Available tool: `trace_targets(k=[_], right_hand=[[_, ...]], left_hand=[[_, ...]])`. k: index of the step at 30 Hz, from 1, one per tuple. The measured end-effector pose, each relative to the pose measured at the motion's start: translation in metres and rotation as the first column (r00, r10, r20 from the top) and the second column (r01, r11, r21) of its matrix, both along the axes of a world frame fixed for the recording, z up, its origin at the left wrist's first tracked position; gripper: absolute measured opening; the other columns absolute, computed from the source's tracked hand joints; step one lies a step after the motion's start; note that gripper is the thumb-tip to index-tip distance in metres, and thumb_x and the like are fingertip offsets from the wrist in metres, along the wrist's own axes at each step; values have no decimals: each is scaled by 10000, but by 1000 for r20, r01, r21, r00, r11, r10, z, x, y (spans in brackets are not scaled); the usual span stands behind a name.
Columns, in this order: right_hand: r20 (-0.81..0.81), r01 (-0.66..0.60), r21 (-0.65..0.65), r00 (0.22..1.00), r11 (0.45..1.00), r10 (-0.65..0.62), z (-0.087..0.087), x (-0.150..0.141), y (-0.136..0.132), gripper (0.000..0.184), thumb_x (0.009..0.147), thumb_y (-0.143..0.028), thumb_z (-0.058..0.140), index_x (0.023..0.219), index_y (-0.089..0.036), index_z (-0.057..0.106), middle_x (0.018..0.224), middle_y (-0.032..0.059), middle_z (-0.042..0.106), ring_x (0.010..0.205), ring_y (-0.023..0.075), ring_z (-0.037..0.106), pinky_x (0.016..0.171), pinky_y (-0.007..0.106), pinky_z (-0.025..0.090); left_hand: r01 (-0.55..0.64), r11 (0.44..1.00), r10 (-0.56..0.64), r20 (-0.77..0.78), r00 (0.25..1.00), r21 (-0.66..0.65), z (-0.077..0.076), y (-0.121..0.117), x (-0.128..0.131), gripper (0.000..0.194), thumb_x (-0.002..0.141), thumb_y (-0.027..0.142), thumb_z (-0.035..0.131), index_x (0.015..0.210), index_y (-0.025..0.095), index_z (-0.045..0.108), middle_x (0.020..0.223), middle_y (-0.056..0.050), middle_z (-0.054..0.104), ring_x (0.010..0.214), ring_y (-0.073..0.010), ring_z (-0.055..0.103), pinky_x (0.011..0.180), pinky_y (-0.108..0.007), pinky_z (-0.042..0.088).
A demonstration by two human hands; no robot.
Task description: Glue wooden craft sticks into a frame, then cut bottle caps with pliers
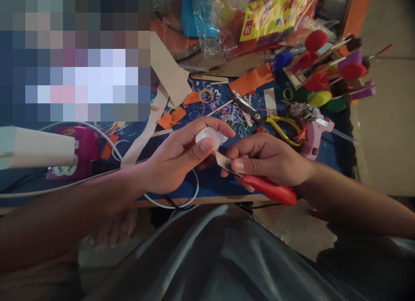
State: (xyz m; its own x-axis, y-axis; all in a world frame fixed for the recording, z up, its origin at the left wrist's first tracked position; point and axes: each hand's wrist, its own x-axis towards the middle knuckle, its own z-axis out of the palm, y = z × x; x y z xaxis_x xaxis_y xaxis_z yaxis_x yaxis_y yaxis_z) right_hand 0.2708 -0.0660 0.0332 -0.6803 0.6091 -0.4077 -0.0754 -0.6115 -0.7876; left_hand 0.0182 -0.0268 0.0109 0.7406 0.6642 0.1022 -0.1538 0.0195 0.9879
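Between the thumb and fingers of my left hand (184, 156) is a small white round piece (205, 138) that looks like a plastic bottle cap. My right hand (270, 158) is closed around a red-handled utility knife (272, 189). Its blade (221, 159) points up and left, close under the white cap; whether it touches the cap I cannot tell. Both hands are over the near edge of the blue table. Beyond them lie scissors (251, 108) with yellow handles, partly opened, amid coloured plastic shavings (223, 110).
A pink glue gun (316, 136) lies right of the scissors. Behind it are stick constructions with coloured caps (319, 80). Orange paper pieces (253, 79) and cardboard strips (170, 72) are scattered about. At left, a white plug-like block (39, 146) adjoins a magenta socket box (87, 149), with a white cable (197, 186) trailing nearby.
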Motion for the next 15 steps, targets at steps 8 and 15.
trace_targets(k=[8, 15], right_hand=[[23, 13, 64, 1000, 998, -15, -1, -1, 0, 507, 969, -610, 921, 962, -124, 779, 712, -18, 693, 562, 76, 603, 500, 176, 488], [14, -17, 53, 1000, 998, 16, -3, 0, 0, 513, 972, -629, 909, 994, -130, 794, 715, -25, 688, 554, 85, 625, 506, 186, 500]], left_hand=[[-31, 980, 40, -42, 998, 197, 1, 1, 0, 433, 1184, 575, 549, 1417, 238, 687, 795, -15, 623, 626, -162, 535, 568, -317, 418], [-45, 969, 63, -67, 996, 245, 4, 1, 2, 438, 1170, 601, 579, 1375, 242, 723, 819, -26, 673, 652, -174, 564, 608, -325, 461]])
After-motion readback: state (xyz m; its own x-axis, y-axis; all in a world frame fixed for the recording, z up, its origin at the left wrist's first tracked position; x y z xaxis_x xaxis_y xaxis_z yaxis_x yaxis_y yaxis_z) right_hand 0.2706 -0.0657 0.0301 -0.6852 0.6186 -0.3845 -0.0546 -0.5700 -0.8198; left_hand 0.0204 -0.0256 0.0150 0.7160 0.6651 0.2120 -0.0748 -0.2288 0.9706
